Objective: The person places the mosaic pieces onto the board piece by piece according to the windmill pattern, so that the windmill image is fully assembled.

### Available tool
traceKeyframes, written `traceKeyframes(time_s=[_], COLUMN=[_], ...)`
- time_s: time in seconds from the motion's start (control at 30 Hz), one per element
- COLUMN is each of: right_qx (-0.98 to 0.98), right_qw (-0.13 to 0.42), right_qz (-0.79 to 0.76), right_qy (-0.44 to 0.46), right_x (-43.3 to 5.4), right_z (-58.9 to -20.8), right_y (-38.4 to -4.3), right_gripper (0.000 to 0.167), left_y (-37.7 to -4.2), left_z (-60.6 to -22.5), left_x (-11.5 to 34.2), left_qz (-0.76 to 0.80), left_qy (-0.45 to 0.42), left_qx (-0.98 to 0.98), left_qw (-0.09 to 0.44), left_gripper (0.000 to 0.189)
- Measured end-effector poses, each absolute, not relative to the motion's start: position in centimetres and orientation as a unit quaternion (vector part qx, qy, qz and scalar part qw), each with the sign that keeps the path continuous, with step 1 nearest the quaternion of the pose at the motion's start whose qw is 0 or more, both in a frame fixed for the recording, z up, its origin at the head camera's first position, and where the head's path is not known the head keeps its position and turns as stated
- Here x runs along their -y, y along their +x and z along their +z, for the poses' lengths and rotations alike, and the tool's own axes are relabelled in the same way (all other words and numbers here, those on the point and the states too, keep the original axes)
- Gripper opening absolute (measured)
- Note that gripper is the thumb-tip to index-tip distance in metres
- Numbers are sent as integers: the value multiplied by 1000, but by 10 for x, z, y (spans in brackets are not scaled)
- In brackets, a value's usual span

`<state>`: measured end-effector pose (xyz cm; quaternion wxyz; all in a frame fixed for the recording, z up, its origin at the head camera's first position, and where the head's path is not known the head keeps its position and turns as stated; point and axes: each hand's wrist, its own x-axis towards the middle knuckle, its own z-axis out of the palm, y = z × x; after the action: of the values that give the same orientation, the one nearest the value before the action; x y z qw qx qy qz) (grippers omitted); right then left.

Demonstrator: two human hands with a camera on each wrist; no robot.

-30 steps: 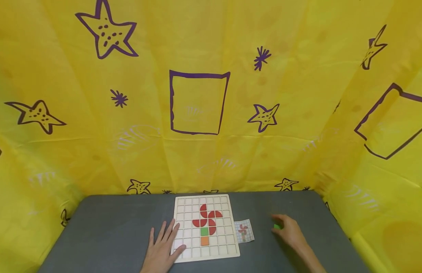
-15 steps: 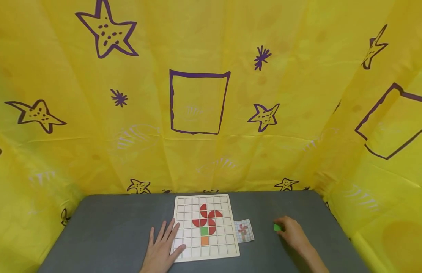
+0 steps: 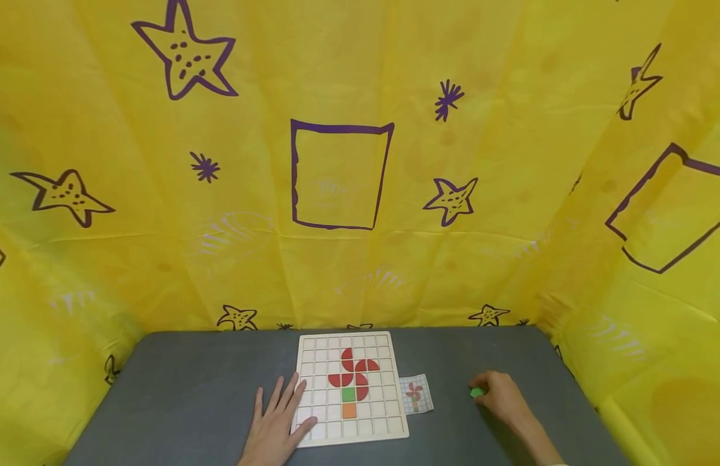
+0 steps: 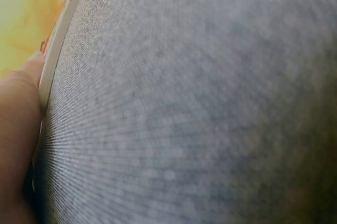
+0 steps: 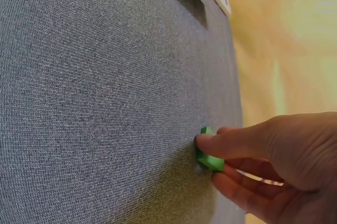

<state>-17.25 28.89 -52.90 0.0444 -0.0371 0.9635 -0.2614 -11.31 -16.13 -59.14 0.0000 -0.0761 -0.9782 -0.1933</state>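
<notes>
My left hand (image 3: pixel 274 422) lies with its fingers spread at the left edge of a pale wooden grid board (image 3: pixel 374 427), the thumb on top of it. Red quarter-round pieces (image 3: pixel 368 366) form a pinwheel on the board. Below them sit a green square (image 3: pixel 349 394) and an orange square (image 3: pixel 349 411). To the right, my right hand (image 3: pixel 502 398) pinches a small green block (image 5: pixel 213 163) between thumb and fingers, at or just above the table; contact is unclear. In the left wrist view, the left thumb (image 4: pixel 20 111) shows beside the board's edge.
A small printed card (image 3: pixel 416 393) with a similar pinwheel on a grid lies against the board's right side. Everything rests on a grey cloth-covered table (image 3: pixel 208 382). Behind and at the sides hangs a yellow curtain (image 3: pixel 337 278) with purple drawings.
The right hand has drawn slightly to the right with the green block, which has turned in its fingers. The left hand and the board have stayed in place.
</notes>
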Motion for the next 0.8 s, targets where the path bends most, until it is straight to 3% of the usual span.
traceKeyframes(time_s=[0.23,0.43,0.8], right_qx=[-954,-936,-918], right_qw=[45,78,64], right_qz=[-292,-337,-390], right_qy=[-58,-72,-33], right_x=[-300,-306,-301], right_z=[-528,-520,-514], right_y=[-173,-176,-175], right_gripper=[14,8,15], left_y=[-113,-112,-113], left_z=[-591,-593,-590], left_x=[160,161,160], left_qz=[-197,-191,-192], left_qy=[-74,-72,-69], left_qx=[977,979,979], left_qw=[-11,-4,-12], left_gripper=[83,83,83])
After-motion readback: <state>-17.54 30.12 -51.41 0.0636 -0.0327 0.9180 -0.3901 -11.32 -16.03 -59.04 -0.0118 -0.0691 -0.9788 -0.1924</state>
